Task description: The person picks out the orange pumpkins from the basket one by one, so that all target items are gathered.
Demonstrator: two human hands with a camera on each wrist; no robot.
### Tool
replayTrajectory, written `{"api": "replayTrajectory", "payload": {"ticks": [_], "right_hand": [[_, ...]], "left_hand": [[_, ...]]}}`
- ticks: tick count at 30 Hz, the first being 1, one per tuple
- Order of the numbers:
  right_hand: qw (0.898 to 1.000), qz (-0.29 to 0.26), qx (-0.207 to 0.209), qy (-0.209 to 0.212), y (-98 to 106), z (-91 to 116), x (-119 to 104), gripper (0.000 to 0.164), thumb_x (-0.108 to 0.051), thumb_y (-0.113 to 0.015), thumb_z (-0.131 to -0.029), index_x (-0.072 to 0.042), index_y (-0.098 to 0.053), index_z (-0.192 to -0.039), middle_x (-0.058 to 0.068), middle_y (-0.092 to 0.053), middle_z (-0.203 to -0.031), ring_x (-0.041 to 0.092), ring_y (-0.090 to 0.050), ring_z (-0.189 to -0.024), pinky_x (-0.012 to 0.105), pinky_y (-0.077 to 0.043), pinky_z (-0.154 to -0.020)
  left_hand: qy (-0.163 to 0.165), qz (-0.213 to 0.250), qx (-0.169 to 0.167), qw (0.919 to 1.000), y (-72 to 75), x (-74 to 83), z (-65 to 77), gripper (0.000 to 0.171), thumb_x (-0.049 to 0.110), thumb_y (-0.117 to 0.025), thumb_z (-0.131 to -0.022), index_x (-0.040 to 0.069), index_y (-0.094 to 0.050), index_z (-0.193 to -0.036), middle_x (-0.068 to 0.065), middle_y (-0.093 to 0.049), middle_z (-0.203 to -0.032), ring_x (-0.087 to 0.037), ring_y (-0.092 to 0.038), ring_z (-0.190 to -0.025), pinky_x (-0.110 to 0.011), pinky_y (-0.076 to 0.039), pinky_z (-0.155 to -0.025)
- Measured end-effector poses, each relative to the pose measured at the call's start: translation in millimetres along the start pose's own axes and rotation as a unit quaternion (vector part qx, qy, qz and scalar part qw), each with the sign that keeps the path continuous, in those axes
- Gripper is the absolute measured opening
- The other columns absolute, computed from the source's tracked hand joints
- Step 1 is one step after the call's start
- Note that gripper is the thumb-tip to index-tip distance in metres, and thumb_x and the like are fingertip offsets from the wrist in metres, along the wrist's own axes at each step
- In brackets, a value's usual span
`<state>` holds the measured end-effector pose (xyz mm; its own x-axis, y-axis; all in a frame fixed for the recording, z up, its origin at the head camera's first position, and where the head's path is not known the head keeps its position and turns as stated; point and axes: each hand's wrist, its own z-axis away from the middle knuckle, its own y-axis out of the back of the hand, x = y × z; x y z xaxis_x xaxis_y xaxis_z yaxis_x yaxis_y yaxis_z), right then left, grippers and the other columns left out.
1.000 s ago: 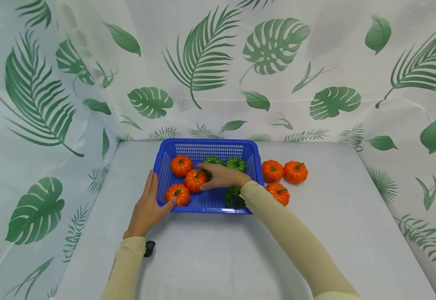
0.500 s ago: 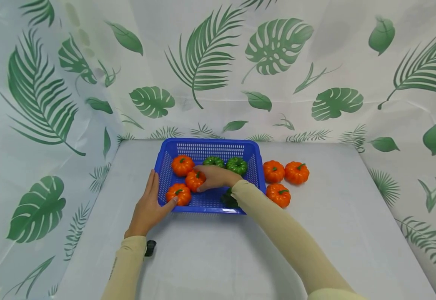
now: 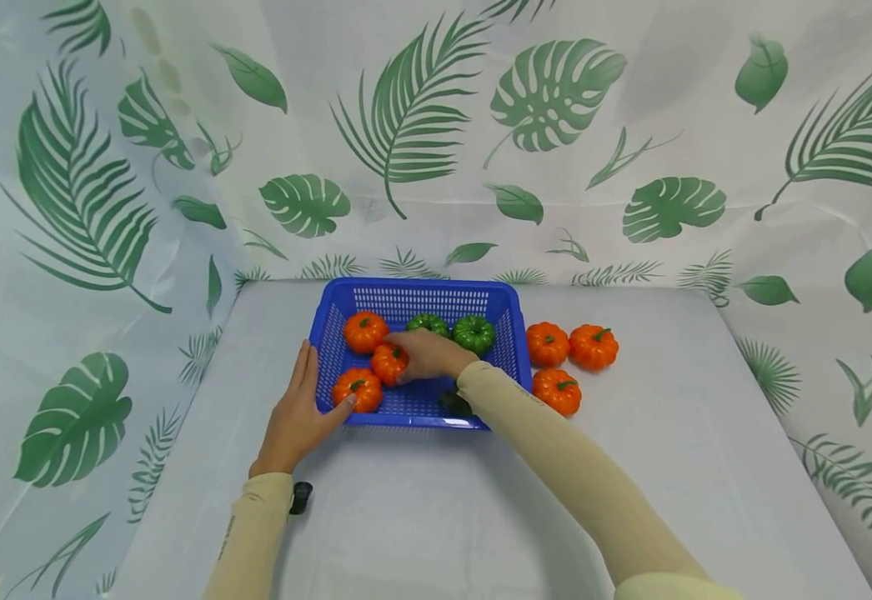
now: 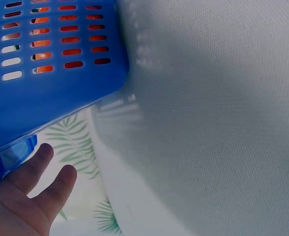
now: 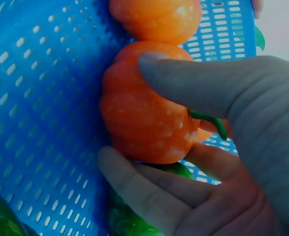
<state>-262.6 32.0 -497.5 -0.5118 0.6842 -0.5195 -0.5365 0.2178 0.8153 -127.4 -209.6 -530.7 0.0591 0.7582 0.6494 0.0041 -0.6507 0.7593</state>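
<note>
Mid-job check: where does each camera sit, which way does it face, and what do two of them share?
Head: on the head, facing forward and down at the blue basket; left grip, right grip and both sleeves show.
Left wrist: on that wrist, facing the basket's outer wall and the table; part of the left grip shows.
Right wrist: on that wrist, facing into the basket; the right grip's thumb and fingers show.
Shared: head and right wrist both show the right grip holding an orange pumpkin.

The blue basket is shared by all views. It is seen forward and down from the head, farther off; close up, outside from the left wrist, inside from the right.
</note>
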Motion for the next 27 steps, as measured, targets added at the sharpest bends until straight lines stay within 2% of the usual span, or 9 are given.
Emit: {"api": "replayTrajectory", "payload": {"ticks": [6,14,21,27], "right_hand": [[1.000,-0.004,0.007,0.004,3.5,4.6,1.1,0.073,-0.020,-0.086,-0.094,-0.007,-0.053,-0.158,0.011,-0.062,-0.151,0.031,-0.057,-0.137,0.050,-0.043,-0.118],[1.000,0.000,0.023,0.018,10.5,9.5,2.8,0.075,-0.025,-0.087,-0.093,-0.005,-0.054,-0.157,0.012,-0.062,-0.150,0.029,-0.059,-0.135,0.046,-0.044,-0.118],[0.998,-0.025,0.047,0.045,18.2,17.8,5.0,0.076,-0.019,-0.088,-0.091,-0.003,-0.053,-0.157,0.013,-0.058,-0.155,0.031,-0.054,-0.141,0.046,-0.041,-0.120],[0.995,-0.061,0.062,0.050,24.2,28.4,7.7,0.072,-0.017,-0.086,-0.092,-0.006,-0.054,-0.156,0.013,-0.054,-0.157,0.032,-0.050,-0.142,0.048,-0.042,-0.119]], "left_hand": [[-0.001,0.006,-0.002,1.0000,-0.8,0.4,0.0,0.111,0.060,-0.067,-0.098,0.004,-0.005,-0.172,-0.005,0.006,-0.180,-0.047,-0.027,-0.157,-0.064,-0.033,-0.119],[0.011,0.003,-0.006,0.9999,-0.7,1.9,-0.1,0.110,0.060,-0.066,-0.099,0.008,-0.002,-0.172,-0.003,0.008,-0.180,-0.047,-0.025,-0.158,-0.064,-0.032,-0.120],[0.015,0.001,-0.007,0.9999,-0.4,3.5,-0.2,0.111,0.059,-0.067,-0.099,0.007,-0.002,-0.172,-0.004,0.008,-0.180,-0.048,-0.025,-0.157,-0.065,-0.032,-0.120],[0.023,0.000,-0.011,0.9997,-0.1,4.4,0.1,0.110,0.055,-0.068,-0.099,0.008,-0.002,-0.172,-0.003,0.009,-0.180,-0.047,-0.024,-0.158,-0.065,-0.031,-0.120]]}}
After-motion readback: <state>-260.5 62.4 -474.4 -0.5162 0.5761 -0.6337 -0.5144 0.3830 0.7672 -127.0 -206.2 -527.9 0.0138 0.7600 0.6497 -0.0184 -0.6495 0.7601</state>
